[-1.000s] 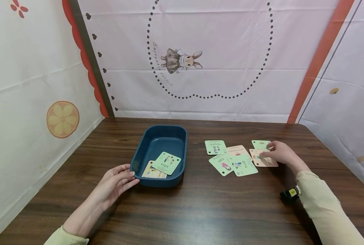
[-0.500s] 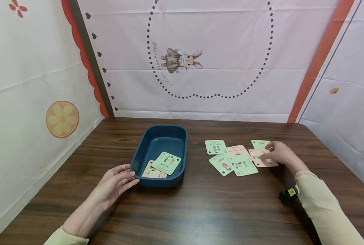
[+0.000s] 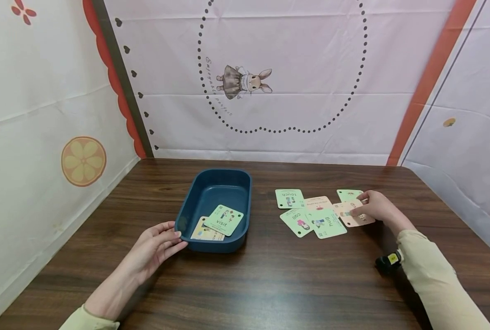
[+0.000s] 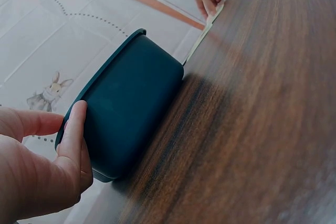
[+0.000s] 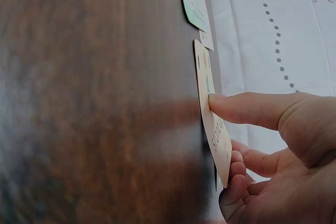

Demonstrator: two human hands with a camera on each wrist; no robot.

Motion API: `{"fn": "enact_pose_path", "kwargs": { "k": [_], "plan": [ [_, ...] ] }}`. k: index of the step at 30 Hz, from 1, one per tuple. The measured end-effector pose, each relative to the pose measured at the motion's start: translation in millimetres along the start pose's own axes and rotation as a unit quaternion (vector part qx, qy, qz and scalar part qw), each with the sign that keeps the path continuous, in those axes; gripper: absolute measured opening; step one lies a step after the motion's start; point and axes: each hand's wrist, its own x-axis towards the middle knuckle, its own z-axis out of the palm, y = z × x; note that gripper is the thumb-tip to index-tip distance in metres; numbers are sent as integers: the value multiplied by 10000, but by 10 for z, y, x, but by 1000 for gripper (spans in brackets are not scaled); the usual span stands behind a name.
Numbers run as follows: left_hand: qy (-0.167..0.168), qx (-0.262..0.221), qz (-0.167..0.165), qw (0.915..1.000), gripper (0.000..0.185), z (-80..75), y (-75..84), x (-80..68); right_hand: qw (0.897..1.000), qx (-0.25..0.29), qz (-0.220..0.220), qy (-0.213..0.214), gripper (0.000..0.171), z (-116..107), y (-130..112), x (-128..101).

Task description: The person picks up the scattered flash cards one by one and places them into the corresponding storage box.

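Observation:
My left hand (image 3: 154,245) pinches the near left corner of a dark blue plastic box (image 3: 217,246), thumb at the rim and fingers against the outer wall. Inside lie a green "visit" card (image 3: 224,220) and a yellowish card (image 3: 203,231) partly under it. On the right, my right hand (image 3: 381,208) holds a peach "stand up" flash card (image 5: 216,129). Its thumb presses the card's face while the other fingers are at the edge, which is lifted a little off the table. A green card (image 3: 345,195) lies behind it, partly covered.
Left of the right hand lie green "touch" (image 3: 289,198), "call" (image 3: 296,222) and "hug" (image 3: 327,224) cards, with a peach card (image 3: 316,201) partly beneath them. Printed cloth (image 3: 311,91) hangs behind and beside the brown wooden table (image 3: 245,288).
The peach card has turned slightly and its edge has come up under my right fingers. The cards beside it have shifted slightly left. My left hand and the box have stayed still.

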Motion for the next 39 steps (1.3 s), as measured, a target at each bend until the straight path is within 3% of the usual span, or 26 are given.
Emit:
{"fn": "enact_pose_path", "kwargs": {
  "k": [15, 28, 39],
  "plan": [
    [-5, -38, 21, 10000, 56, 11, 4, -25, 9996, -202, -195, 6, 38, -156, 146, -30],
    [-104, -38, 11, 9999, 61, 12, 7, -35, 9990, 64, 40, -447, 39, -288, 162, -86],
    [-181, -75, -15, 9998, 61, 5, 19, -28, 9957, 250, -112, -888, 41, -415, 215, -141]
  ]
}}
